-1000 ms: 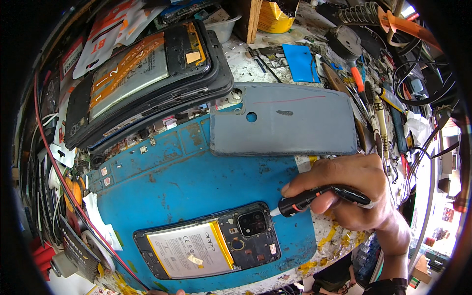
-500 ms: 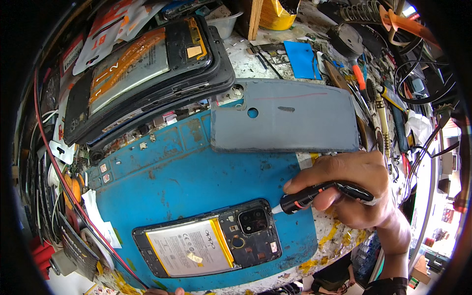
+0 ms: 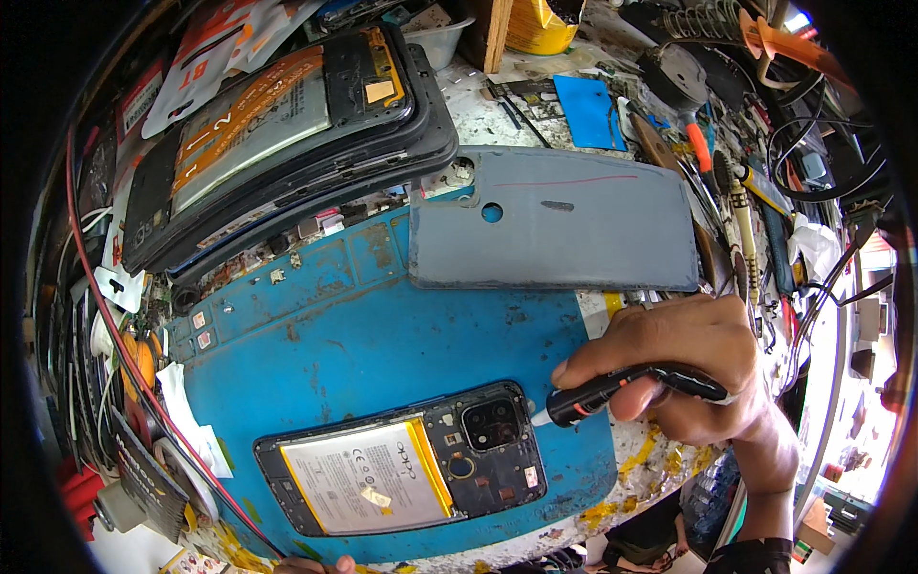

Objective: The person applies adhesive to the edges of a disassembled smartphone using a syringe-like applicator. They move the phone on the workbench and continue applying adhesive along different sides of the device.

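Observation:
In my right hand point(image 3: 688, 368) is a black glue tube point(image 3: 598, 400) with red marks, gripped between thumb and curled fingers. Its pale nozzle points left, at the upper right edge of an opened phone point(image 3: 490, 469), close to the camera block. The back of that phone is off, so a white battery with yellow edges shows. Only a few fingertips of my left hand point(image 3: 320, 566) come into view at the bottom edge, near the phone's lower side; the rest is cut off. A grey phone back cover point(image 3: 574, 234) with a camera cutout rests beyond the phone.
The phone lies on a worn blue work mat point(image 3: 382, 354). A stack of opened devices point(image 3: 277, 143) stands at the far left. Hand tools point(image 3: 741, 220), cables and a solder wire reel point(image 3: 674, 77) crowd the right. A red cable point(image 3: 115, 325) crosses the left side.
The glue tube and my right hand have shifted very slightly to the right and down. The phone has moved a touch to the left in the picture.

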Motion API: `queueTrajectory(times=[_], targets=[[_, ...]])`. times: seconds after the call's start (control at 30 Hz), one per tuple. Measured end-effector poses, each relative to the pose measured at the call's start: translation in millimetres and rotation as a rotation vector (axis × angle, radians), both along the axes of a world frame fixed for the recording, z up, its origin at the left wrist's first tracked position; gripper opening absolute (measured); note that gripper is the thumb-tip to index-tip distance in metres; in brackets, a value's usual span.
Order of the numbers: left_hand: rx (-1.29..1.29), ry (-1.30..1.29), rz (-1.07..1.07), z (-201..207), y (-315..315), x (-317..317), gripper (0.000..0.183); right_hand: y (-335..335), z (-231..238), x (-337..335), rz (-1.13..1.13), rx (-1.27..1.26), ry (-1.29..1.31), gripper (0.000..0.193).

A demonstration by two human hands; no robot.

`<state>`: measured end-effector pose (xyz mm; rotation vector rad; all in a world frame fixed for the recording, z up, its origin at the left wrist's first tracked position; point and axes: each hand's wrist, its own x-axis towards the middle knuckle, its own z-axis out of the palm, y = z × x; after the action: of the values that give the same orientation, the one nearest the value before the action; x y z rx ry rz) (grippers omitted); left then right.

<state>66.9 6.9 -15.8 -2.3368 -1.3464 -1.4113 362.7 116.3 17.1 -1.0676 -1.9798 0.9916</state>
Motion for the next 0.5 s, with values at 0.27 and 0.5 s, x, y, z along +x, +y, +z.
queueTrajectory(times=[0.27,0.5], targets=[[-0.003,0.014,0.000,1,-1,0,0.026,0,-2,1,0.012,0.004,0.024,0.041],[0.119,0.018,-0.054,-9,-1,-9,0.026,-1,-2,1,0.030,0.003,0.028,0.042]])
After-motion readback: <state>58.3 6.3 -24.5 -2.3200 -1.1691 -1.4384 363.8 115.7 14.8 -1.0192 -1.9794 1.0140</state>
